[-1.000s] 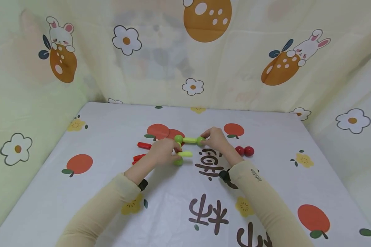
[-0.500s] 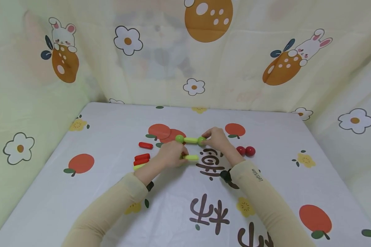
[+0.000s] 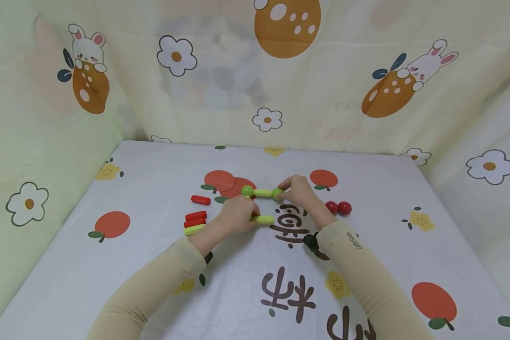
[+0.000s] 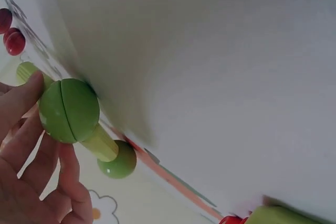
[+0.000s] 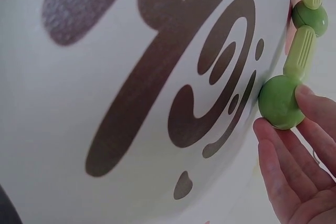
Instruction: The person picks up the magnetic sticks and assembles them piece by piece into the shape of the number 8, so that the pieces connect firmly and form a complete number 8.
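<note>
Green balls and light green sticks form a linked piece on the table. My right hand [image 3: 299, 194] pinches the green ball [image 5: 282, 102] at its right end between thumb and fingertips. From that ball a ribbed light green stick [image 5: 300, 53] runs to another green ball [image 3: 247, 191]. My left hand [image 3: 239, 214] grips a nearer green ball [image 4: 69, 111], thumb on one side and fingers below; the head view hides this ball behind the hand. Out of it a light green stick [image 3: 264, 220] points right, parallel to the far one. A connecting stick [image 4: 102, 146] joins the two left balls.
Left of my left hand lie several red sticks [image 3: 200, 200] and one loose light green stick [image 3: 194, 230]. Two red balls [image 3: 344, 208] sit beyond my right wrist. The printed white tablecloth [image 3: 365, 179] meets a patterned curtain [image 3: 221, 94] at the back.
My left hand has shifted right and slightly nearer, and its stick moved right and nearer too. The loose sticks at left show more fully. My right hand keeps its hold almost unmoved.
</note>
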A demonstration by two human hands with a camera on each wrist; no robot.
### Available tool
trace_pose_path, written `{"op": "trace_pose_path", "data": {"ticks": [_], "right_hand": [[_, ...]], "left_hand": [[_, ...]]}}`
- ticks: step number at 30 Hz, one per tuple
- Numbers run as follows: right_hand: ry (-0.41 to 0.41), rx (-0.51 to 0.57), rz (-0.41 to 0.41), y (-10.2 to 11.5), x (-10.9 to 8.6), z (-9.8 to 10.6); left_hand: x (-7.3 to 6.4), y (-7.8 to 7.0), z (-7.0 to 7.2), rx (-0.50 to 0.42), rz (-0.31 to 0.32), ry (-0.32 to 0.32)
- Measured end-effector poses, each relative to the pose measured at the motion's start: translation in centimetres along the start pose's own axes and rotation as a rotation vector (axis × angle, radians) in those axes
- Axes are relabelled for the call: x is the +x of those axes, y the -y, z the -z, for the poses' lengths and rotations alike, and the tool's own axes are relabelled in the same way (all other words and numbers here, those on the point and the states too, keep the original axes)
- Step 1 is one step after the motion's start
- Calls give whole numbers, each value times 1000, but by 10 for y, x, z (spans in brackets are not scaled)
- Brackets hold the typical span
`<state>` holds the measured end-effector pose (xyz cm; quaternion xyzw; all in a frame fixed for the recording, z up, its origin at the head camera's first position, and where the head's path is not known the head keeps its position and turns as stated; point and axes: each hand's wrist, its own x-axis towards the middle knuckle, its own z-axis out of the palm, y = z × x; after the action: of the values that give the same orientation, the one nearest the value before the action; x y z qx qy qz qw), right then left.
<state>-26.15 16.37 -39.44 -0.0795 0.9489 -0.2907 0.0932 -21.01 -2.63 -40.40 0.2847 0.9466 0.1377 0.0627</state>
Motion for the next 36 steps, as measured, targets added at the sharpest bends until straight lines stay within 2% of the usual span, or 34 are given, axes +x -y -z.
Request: {"op": "trace_pose_path", "data": {"ticks": [8,18,26,32,36], "right_hand": [[3,0,-4,0,1,-3],[1,-4,-16,-1,2,-1],[22,-29,3,-2,2,1],[58,-60,35,-8,2,10],[49,-23,23,-10,-4,23]], "left_hand": [[-3,1,-5,-31,4,-34],[-8,2,-4,-126,-1,-79],[-11,0,-4,-168,89,-99],[-13,1,-2,-201,96,-88],[-14,2,-1,-197,74,-77]]}}
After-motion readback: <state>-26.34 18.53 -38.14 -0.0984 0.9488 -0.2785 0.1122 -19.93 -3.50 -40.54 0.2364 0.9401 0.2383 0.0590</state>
